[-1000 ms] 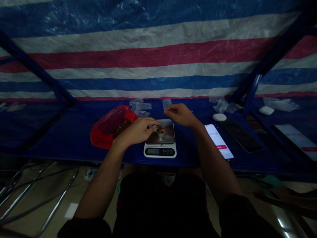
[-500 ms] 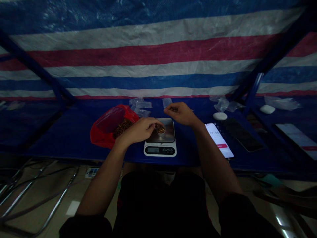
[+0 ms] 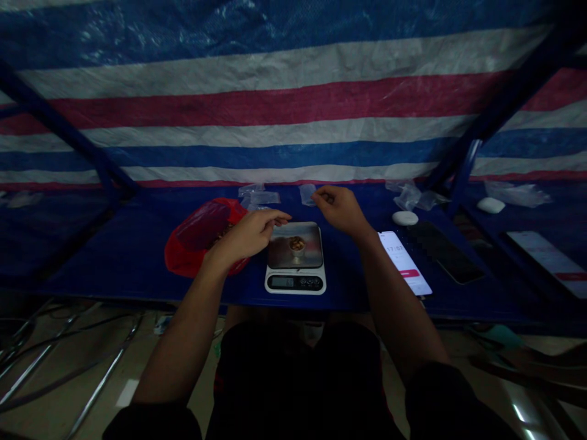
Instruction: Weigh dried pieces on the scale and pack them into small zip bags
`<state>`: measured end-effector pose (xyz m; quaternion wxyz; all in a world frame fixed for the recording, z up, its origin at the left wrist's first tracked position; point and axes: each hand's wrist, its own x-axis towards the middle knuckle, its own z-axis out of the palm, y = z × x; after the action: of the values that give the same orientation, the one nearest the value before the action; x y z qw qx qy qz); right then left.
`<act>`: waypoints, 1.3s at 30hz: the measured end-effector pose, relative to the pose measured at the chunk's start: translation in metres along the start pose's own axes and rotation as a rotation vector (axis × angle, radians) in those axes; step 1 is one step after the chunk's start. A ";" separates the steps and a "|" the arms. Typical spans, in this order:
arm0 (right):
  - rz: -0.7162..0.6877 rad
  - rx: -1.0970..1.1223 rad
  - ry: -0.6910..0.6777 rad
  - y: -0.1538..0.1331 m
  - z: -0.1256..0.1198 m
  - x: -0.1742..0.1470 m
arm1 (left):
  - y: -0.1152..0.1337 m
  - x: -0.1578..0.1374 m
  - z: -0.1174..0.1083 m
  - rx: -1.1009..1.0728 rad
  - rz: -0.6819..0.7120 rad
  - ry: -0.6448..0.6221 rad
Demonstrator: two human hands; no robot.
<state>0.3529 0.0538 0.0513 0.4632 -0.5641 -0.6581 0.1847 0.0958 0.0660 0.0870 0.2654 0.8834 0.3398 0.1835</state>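
A small round cup [image 3: 297, 253] of brown, nut-like pieces stands on the metal plate of a white digital scale [image 3: 296, 287]. My left hand [image 3: 252, 233] hovers at the plate's left edge, its fingers stretched out with nothing in them. Beneath and beside that wrist lies a red plastic bag [image 3: 183, 256] with similar brown pieces [image 3: 224, 233] inside, partly hidden. Beyond the scale's right rear corner, my right hand [image 3: 338, 209] is closed, thumb and fingers curled together. Its fingertips are beside a clear plastic bag [image 3: 307, 194]. What they hold, if anything, is hidden.
More clear plastic packets [image 3: 259, 197] lie behind the scale, and others [image 3: 413, 195] at the back right. A white oval case [image 3: 405, 218], a lit phone [image 3: 403, 263] and a dark phone [image 3: 447, 253] rest on the right. Striped sheeting [image 3: 293, 101] hangs behind the blue table [image 3: 114, 263].
My left hand has left the cup and drawn back to the left. My right hand has shifted slightly right. The cup stays on the scale, whose displayed reading has changed.
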 end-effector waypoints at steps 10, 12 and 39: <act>0.016 0.009 0.227 0.003 -0.002 0.001 | -0.070 0.066 -0.029 0.472 0.017 -0.371; 0.009 0.014 0.211 0.001 -0.002 0.001 | -0.074 0.073 -0.027 0.443 -0.006 -0.421; 0.071 0.154 -0.831 -0.023 -0.013 -0.016 | -0.015 -0.014 -0.008 0.087 0.038 -0.087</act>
<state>0.3494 0.0292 0.0689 0.1927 -0.4276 -0.7533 0.4611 0.0746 0.0683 0.0821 0.2376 0.9076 0.3187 0.1352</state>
